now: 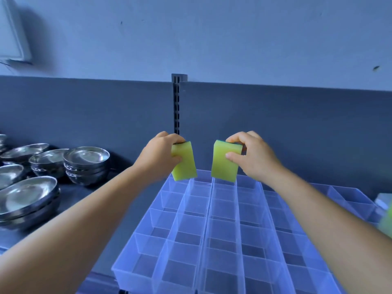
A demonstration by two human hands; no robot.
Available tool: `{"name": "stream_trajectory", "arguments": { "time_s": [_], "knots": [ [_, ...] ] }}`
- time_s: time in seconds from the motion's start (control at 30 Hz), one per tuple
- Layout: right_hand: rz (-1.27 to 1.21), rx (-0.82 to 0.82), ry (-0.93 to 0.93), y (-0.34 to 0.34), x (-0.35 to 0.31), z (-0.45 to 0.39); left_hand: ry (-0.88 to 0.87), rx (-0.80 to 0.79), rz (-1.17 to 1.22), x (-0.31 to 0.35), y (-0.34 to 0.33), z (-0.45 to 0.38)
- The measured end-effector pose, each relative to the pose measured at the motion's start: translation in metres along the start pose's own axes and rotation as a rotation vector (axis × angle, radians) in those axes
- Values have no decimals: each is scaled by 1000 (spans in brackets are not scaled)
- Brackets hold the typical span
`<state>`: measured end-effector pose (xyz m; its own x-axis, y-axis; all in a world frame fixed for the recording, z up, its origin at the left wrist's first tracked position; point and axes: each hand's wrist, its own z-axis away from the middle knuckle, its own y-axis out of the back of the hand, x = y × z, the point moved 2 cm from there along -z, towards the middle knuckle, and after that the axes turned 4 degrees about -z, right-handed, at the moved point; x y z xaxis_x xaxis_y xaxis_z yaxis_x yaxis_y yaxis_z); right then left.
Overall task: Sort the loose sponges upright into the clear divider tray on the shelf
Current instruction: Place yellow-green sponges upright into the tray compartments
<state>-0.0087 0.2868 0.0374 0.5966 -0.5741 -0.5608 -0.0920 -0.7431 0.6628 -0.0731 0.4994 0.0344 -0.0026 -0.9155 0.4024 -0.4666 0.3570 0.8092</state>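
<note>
Each of my hands holds one yellow-green sponge upright over the far end of the clear divider tray (209, 217). My left hand (158, 155) pinches the left sponge (184, 164) by its top edge. My right hand (253, 155) grips the right sponge (224, 161), which has a darker scouring layer along its top. Both sponges hang just above the back row of compartments, their lower edges close to the tray's rim. The compartments I can see hold nothing.
Stacks of steel bowls (86, 163) stand on the shelf to the left. A second clear divider tray (352, 198) lies to the right, with blurred yellow-green sponges (387, 219) at the right edge. A slotted shelf upright (176, 107) rises against the dark back panel.
</note>
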Motion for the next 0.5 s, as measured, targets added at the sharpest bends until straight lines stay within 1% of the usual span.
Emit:
{"name": "stream_trajectory", "arguments": {
  "time_s": [0.17, 0.3, 0.5],
  "knots": [
    [15, -23, 32, -29, 5, -31, 43, 38, -52, -26, -5, -24],
    [64, -53, 44, -52, 14, -46, 54, 37, -20, -35, -16, -43],
    [199, -133, 52, -77, 21, -50, 8, -63, -60, -47, -48, -54]
  ]
}}
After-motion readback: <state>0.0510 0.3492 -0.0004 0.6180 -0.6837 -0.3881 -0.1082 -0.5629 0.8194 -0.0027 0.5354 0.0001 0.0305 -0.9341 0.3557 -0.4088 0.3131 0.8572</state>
